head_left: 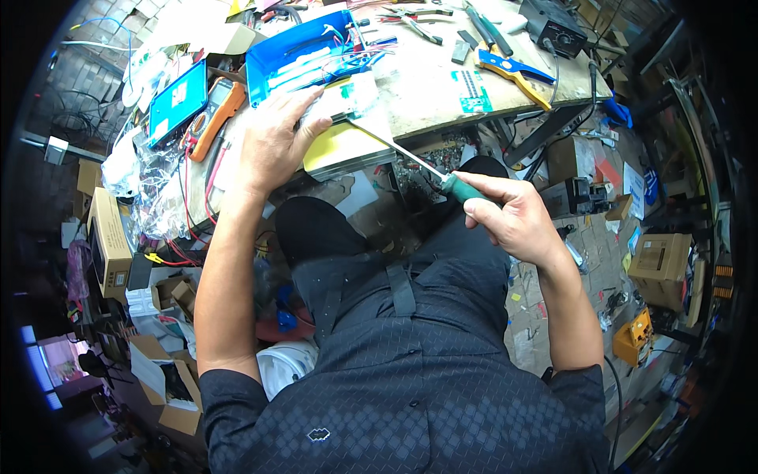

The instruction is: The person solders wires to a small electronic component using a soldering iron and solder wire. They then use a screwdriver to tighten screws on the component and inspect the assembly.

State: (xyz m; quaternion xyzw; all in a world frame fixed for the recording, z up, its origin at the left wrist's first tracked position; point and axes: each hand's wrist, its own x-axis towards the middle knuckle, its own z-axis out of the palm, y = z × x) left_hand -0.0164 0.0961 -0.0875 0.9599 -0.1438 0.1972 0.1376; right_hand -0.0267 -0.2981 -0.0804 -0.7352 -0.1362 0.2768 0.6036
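"Holding anything, that right hand [517, 217]?"
"Yes, its fingers are wrapped around a green-handled screwdriver [454, 186], the tip near a small part [341, 116] over the yellow block [339, 150] at the table's [426, 87] edge."
"And the left hand [276, 134]?"
"Thumb and fingers parted beside that part; I cannot tell whether they grasp it."

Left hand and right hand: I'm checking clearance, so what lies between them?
In the head view, a green-handled tool, held by the right hand, extends its shaft toward the left hand, across a yellow-topped stack.
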